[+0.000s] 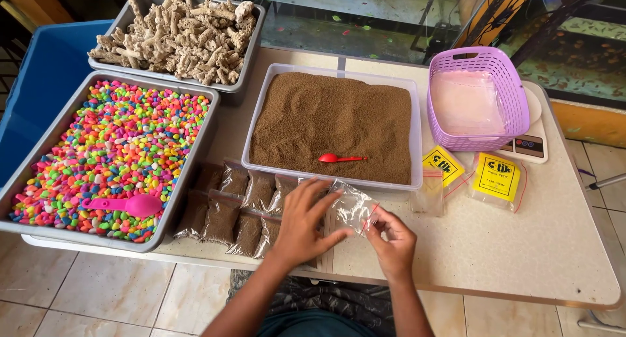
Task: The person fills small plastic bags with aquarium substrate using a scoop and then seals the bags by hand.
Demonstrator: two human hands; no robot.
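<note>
My left hand (301, 221) and my right hand (391, 240) both grip a small clear zip bag (353, 206) just above the table's near edge; the bag looks empty. Right behind it stands a clear tub (412, 115) full of fine brown granules, with a small red spoon (339, 158) lying on them. Several filled little bags of brown granules (238, 206) lie in rows to the left of my left hand.
A grey tray of coloured pebbles (111, 148) holds a pink scoop (127, 205). Behind it sits a grey tray of pale coral pieces (182, 34). A purple basket (479, 99) rests on a scale, with packs of yellow-labelled bags (495, 177) beside it.
</note>
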